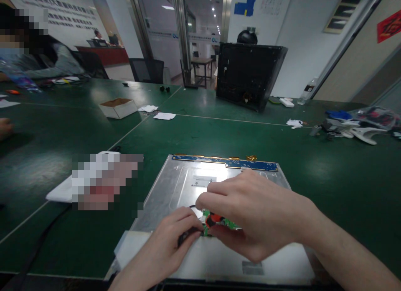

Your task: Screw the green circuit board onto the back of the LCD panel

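Note:
A flat metal display panel (159, 190) lies back side up before me, with a blue circuit strip (250, 163) along its far edge. On its near half sits a small green circuit board (233, 225), largely covered by my hands. An orange-red and black part (214, 219) shows at the board between my fingers. My left hand (169, 236) is closed at the board's left end, beside a white piece; something dark, unclear, shows between thumb and fingers. My right hand (250, 207) curls over the board with thumb and fingers closed around the red-black part; its grip is partly hidden.
A white item with a blurred-out face (59, 190) and a black cable (44, 241) lie left. Farther back are an open white box (118, 108), papers (164, 116) and a black monitor housing (250, 75). Plastic parts (344, 126) lie right. Another person (62, 59) sits far left.

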`<state>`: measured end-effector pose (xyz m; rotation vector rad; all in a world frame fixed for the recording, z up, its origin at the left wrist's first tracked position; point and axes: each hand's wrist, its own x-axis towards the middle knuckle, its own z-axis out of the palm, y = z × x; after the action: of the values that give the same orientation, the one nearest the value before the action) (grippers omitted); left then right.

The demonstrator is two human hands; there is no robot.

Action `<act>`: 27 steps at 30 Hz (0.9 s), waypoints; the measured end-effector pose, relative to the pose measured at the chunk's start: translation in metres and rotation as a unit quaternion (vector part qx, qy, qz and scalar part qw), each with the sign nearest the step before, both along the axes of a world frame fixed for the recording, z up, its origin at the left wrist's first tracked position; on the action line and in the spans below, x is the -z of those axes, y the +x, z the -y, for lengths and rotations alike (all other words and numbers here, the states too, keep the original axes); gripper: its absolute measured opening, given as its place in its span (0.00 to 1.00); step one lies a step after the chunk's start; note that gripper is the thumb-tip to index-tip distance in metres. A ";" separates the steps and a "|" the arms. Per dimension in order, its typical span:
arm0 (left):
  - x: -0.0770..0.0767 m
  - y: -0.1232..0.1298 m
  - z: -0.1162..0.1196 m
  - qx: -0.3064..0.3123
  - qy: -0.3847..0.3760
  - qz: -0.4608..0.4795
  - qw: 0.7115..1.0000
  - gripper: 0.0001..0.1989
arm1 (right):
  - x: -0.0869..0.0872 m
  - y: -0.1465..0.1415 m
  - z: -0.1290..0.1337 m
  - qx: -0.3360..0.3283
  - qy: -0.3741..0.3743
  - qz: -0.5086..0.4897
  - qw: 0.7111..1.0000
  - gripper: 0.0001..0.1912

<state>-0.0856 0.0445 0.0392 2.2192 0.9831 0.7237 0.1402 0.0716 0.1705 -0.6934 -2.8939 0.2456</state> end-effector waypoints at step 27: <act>-0.001 -0.001 0.001 0.000 -0.002 -0.018 1.000 0.09 | -0.001 0.000 0.002 -0.003 -0.007 -0.004 1.000 0.05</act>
<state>-0.0870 0.0430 0.0401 2.2367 1.0003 0.6829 0.1402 0.0700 0.1716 -0.6853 -2.8889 0.2683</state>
